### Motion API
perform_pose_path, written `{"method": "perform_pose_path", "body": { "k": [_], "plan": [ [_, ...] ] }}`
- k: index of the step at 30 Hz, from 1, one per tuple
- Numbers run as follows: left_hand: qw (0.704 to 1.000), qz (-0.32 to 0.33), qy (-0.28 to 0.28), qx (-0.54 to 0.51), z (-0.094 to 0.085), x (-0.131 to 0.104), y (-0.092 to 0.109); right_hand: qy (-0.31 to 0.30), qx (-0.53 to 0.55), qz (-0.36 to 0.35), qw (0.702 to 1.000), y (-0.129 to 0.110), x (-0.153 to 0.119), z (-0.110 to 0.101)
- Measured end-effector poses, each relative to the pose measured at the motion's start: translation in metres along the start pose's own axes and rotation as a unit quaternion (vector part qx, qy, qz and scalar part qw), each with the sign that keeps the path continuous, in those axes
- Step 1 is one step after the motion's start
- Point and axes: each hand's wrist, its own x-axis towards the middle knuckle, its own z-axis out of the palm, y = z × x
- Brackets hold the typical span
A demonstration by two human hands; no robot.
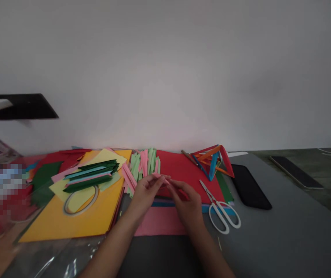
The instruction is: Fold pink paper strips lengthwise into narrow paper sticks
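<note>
My left hand [147, 191] and my right hand [187, 199] meet over a red paper sheet [172, 160], their fingertips pinched on a small pink paper strip [164, 178]. Fingers cover most of that strip. Beneath my wrists lies a pink paper sheet [162, 222]. Folded green and pink paper strips [143, 164] are bunched just behind my left hand. White-handled scissors [219, 210] lie to the right of my right hand, blades pointing toward the wall. Farther back stands a frame of folded red, orange and blue strips [213, 162].
On the left, a yellow paper stack [95, 224] carries a tape roll [81, 212] and dark green and blue folded strips [92, 173]. A black phone-like slab [250, 187] lies right of the scissors, with another dark phone [295, 172] beyond. Clear plastic [55, 258] covers the front left.
</note>
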Motion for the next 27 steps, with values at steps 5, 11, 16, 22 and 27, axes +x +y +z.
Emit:
{"method": "perform_pose_path", "body": {
  "k": [5, 11, 16, 22, 27],
  "plan": [
    [1.0, -0.022, 0.005, -0.011, 0.0, 0.0, 0.0, -0.002, -0.003, -0.008, 1.0, -0.002, 0.0, -0.001],
    [1.0, -0.028, 0.008, 0.003, 0.0, 0.001, -0.002, -0.004, 0.018, -0.018, 1.0, -0.01, 0.004, -0.002],
    [0.997, -0.072, 0.002, -0.035, 0.001, 0.001, -0.006, -0.016, -0.026, -0.046, 0.998, -0.007, 0.005, -0.002],
    [0.996, -0.081, -0.003, -0.042, 0.001, 0.001, -0.01, -0.043, -0.028, -0.015, 0.999, -0.002, 0.005, 0.0],
    [0.999, -0.029, 0.008, 0.019, -0.002, 0.002, -0.007, -0.034, -0.015, 0.078, 0.996, -0.004, 0.006, -0.001]
  ]
}}
